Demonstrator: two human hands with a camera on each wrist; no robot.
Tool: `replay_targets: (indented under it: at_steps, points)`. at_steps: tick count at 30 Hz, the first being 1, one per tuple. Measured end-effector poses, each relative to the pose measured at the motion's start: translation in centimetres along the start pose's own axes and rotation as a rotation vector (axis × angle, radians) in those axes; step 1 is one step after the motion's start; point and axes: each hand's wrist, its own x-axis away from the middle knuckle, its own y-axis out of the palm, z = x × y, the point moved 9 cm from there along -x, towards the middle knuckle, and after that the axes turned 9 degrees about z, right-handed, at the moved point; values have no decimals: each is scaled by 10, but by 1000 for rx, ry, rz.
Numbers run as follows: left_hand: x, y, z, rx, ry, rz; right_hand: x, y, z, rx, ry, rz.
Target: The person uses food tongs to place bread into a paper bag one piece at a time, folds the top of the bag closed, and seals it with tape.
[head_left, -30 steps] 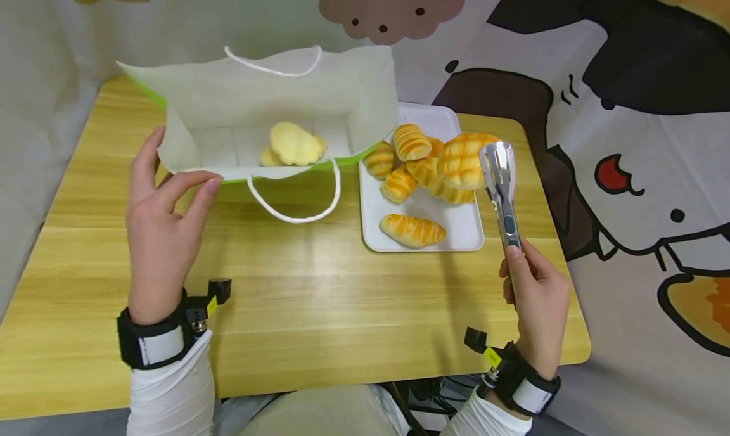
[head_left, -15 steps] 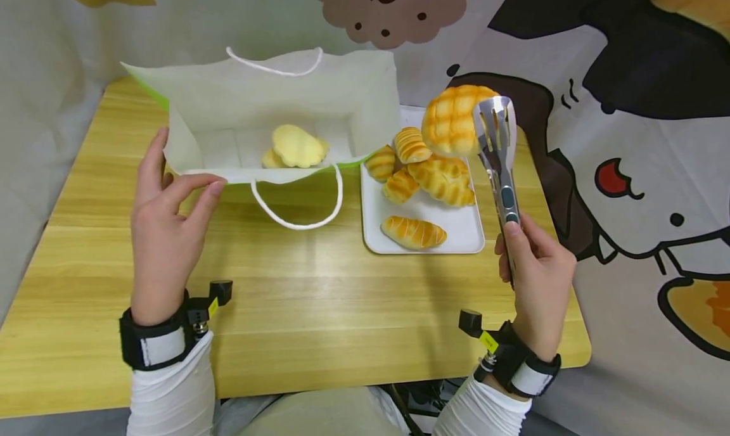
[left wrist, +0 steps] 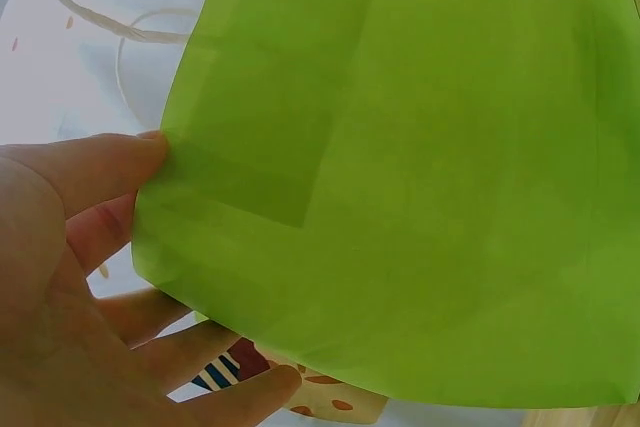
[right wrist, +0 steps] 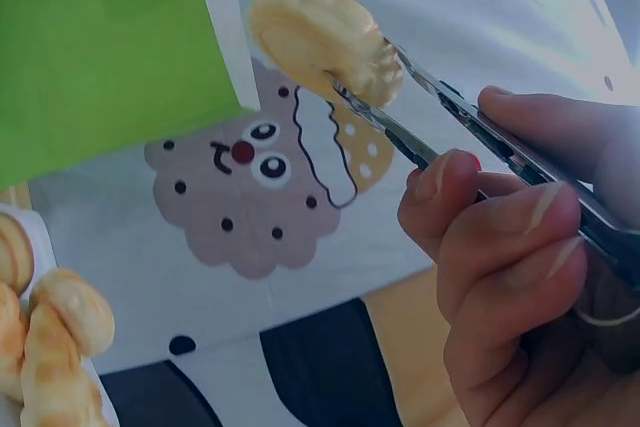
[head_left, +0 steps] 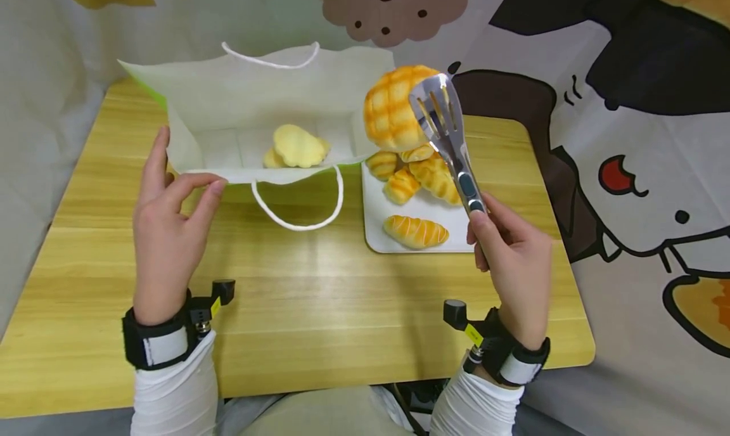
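My right hand (head_left: 516,262) grips metal tongs (head_left: 450,132), whose tips clamp a round bread with a grid-scored top (head_left: 393,109). In the head view this bread is raised over the tray's far left part, beside the right end of the paper bag. The bag (head_left: 274,94), white inside and green outside (left wrist: 420,197), stands with its mouth open. With thumb and forefinger my left hand (head_left: 173,239) pinches the near left corner of its rim; the other fingers lie along its side. Pale yellow breads (head_left: 299,146) lie on the bag's bottom.
A white tray (head_left: 379,230) at the right holds several breads, among them a striped roll (head_left: 415,232) near its front edge. A white rope handle (head_left: 296,225) hangs over the bag's near side. The wooden table (head_left: 319,309) extends in front, and a printed cloth (head_left: 644,170) surrounds it.
My right hand has raised the grid-scored bread off the tray with the tongs and carried it left toward the bag. My left hand has stayed at the bag's rim.
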Motion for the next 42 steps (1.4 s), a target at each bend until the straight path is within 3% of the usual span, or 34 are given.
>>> replay_targets:
  at_steps: [4,14,21,29,42]
  points:
    - [0,-1,0,-2,10,-1,0,13,-8,92,-36,-43]
    - [0,0,0,-4,5,-18,-4,48,-20,187,-202,-135]
    - [0,0,0,-11,11,-20,-17,71,-35,389,-382,-189]
    - [-1,-2,2,-11,35,-19,-35,93,-55,473,-526,-279]
    - [1,-1,4,-20,60,-37,-55,124,-82,719,-674,-535]
